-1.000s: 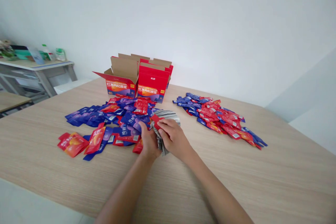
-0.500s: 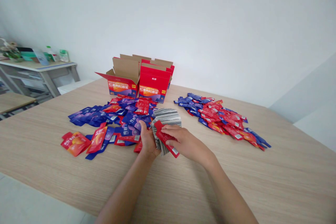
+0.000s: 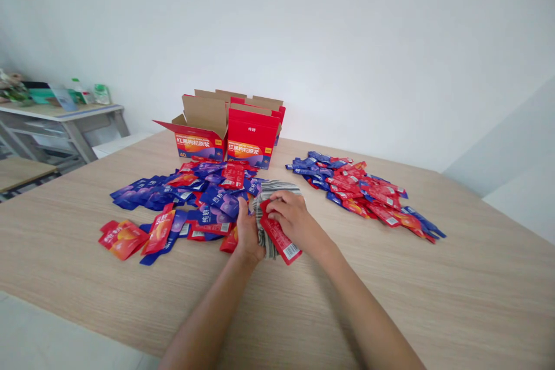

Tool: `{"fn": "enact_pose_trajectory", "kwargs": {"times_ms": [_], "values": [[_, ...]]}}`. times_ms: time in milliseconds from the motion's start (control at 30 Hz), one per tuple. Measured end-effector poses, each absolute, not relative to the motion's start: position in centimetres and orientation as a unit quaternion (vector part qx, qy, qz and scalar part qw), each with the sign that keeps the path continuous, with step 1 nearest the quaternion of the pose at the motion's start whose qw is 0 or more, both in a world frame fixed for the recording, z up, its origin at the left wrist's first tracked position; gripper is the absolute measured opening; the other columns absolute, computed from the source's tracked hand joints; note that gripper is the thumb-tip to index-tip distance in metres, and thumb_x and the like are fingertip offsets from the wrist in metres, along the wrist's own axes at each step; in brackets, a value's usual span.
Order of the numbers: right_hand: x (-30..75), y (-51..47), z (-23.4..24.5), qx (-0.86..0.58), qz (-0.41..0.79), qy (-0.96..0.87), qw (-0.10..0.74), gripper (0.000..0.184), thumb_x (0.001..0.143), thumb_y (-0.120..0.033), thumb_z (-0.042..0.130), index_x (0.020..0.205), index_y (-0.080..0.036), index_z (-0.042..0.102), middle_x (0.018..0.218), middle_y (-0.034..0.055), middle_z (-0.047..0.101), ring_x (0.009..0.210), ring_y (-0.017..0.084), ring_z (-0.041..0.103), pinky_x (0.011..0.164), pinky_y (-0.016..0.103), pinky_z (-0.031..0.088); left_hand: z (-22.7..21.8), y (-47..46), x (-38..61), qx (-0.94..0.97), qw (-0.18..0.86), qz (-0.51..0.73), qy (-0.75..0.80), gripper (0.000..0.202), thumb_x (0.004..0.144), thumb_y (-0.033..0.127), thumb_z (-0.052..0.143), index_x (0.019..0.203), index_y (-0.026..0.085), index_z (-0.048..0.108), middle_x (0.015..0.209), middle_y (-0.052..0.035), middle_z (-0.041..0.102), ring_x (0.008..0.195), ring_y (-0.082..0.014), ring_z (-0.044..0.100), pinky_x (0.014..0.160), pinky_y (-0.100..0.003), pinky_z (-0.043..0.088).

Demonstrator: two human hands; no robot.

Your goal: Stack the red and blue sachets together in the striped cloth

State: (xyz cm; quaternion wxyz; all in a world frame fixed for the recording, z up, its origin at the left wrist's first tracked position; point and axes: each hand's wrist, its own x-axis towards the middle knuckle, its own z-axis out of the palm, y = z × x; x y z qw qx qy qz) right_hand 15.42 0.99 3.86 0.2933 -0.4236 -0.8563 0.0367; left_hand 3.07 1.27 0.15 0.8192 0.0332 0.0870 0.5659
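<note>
My left hand [image 3: 245, 231] grips a thick fanned stack of pouches [image 3: 267, 208], their silver edges showing, held upright over the wooden table [image 3: 433, 289]. My right hand [image 3: 291, 218] is closed on a red pouch [image 3: 281, 241] pressed against the right face of that stack. A loose heap of blue and red pouches [image 3: 191, 196] lies just left of and behind my hands. A second heap of red and blue pouches [image 3: 364, 193] is spread out to the right.
Two open red cardboard boxes [image 3: 229, 130] stand at the back of the table near the white wall. A few red pouches [image 3: 124, 238] lie apart at the left. A grey desk with bottles [image 3: 65, 107] stands at the far left.
My right hand drew a red pouch out to the right of the stack, then brought it back against the stack's right face. The left hand stayed where it was.
</note>
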Motion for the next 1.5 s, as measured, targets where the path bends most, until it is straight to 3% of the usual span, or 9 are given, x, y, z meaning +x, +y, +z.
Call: {"fn": "enact_pose_trajectory", "kwargs": {"times_ms": [100,267,467,633,900,967,1233,1367,1500], "values": [[15.3,1.3,3.1,-0.447,0.004,-0.845,0.295,0.029,0.094,-0.009,0.059,0.113,-0.027,0.071,0.114,0.0058,0.063,0.106,0.024,0.056,0.092,0.041,0.038,-0.4,1.6,3.0,0.041,0.83,0.549,0.09,0.06,0.096,0.066,0.036,0.099,0.015,0.068,0.095,-0.0107,0.073,0.094,-0.0275,0.071,0.085,-0.04,0.057],[15.6,1.7,2.4,-0.51,-0.029,-0.809,0.291,0.03,0.093,-0.013,0.06,0.113,-0.032,0.074,0.112,0.0065,0.062,0.105,0.026,0.053,0.092,0.043,0.037,-0.3,1.2,3.6,0.036,0.837,0.535,0.109,0.062,0.097,0.064,0.035,0.112,0.014,0.067,0.102,-0.0123,0.075,0.099,-0.0289,0.071,0.092,-0.044,0.055],[16.7,2.4,2.5,-0.556,-0.049,-0.766,0.319,0.034,0.093,-0.012,0.055,0.118,-0.027,0.072,0.113,0.0101,0.059,0.107,0.027,0.053,0.094,0.047,0.04,0.6,0.2,4.6,0.072,0.849,0.509,0.125,0.065,0.096,0.066,0.035,0.126,0.017,0.064,0.112,-0.0119,0.075,0.103,-0.0305,0.071,0.097,-0.046,0.053],[16.7,2.5,2.8,-0.517,-0.01,-0.806,0.289,0.033,0.098,-0.014,0.049,0.12,-0.022,0.072,0.105,0.0099,0.065,0.099,0.024,0.059,0.09,0.041,0.046,0.7,0.2,4.2,0.066,0.853,0.501,0.134,0.071,0.094,0.07,0.033,0.127,0.016,0.064,0.113,-0.0138,0.075,0.105,-0.0327,0.071,0.097,-0.05,0.052],[13.9,0.5,2.8,-0.505,-0.034,-0.818,0.273,0.038,0.101,-0.035,0.053,0.136,-0.025,0.063,0.142,0.016,0.051,0.124,0.033,0.051,0.103,0.053,0.042,1.0,0.8,2.3,0.059,0.828,0.54,0.139,0.078,0.094,0.073,0.025,0.126,0.014,0.065,0.111,-0.0152,0.074,0.111,-0.0309,0.069,0.098,-0.046,0.053],[13.5,0.5,2.3,-0.514,-0.022,-0.81,0.282,0.041,0.1,-0.038,0.056,0.138,-0.025,0.061,0.141,0.0161,0.051,0.125,0.034,0.05,0.104,0.053,0.042,0.9,0.9,2.3,0.057,0.825,0.545,0.138,0.076,0.095,0.071,0.026,0.126,0.014,0.065,0.11,-0.0144,0.074,0.11,-0.0296,0.07,0.098,-0.044,0.054],[15.1,2.3,1.3,-0.519,-0.002,-0.741,0.426,0.029,0.098,-0.028,0.058,0.124,-0.024,0.071,0.124,0.0134,0.054,0.117,0.029,0.052,0.105,0.05,0.044,0.5,0.5,3.5,0.063,0.86,0.494,0.114,0.078,0.094,0.073,0.028,0.129,0.014,0.063,0.115,-0.0154,0.074,0.11,-0.0324,0.069,0.099,-0.049,0.051],[16.0,2.6,1.6,-0.511,-0.08,-0.73,0.447,0.027,0.099,-0.028,0.055,0.115,-0.02,0.074,0.125,0.0155,0.052,0.117,0.03,0.049,0.105,0.05,0.043,0.4,0.3,3.8,0.089,0.876,0.466,0.09,0.08,0.091,0.076,0.03,0.129,0.014,0.064,0.114,-0.0151,0.075,0.111,-0.0335,0.069,0.101,-0.05,0.05],[16.8,2.7,2.1,-0.522,-0.131,-0.713,0.448,0.024,0.099,-0.029,0.055,0.114,-0.025,0.073,0.123,0.012,0.054,0.115,0.028,0.051,0.102,0.049,0.045,0.8,-0.2,4.1,0.09,0.883,0.451,0.091,0.086,0.09,0.079,0.024,0.129,0.015,0.065,0.112,-0.0157,0.075,0.109,-0.0344,0.07,0.1,-0.051,0.05]]}}
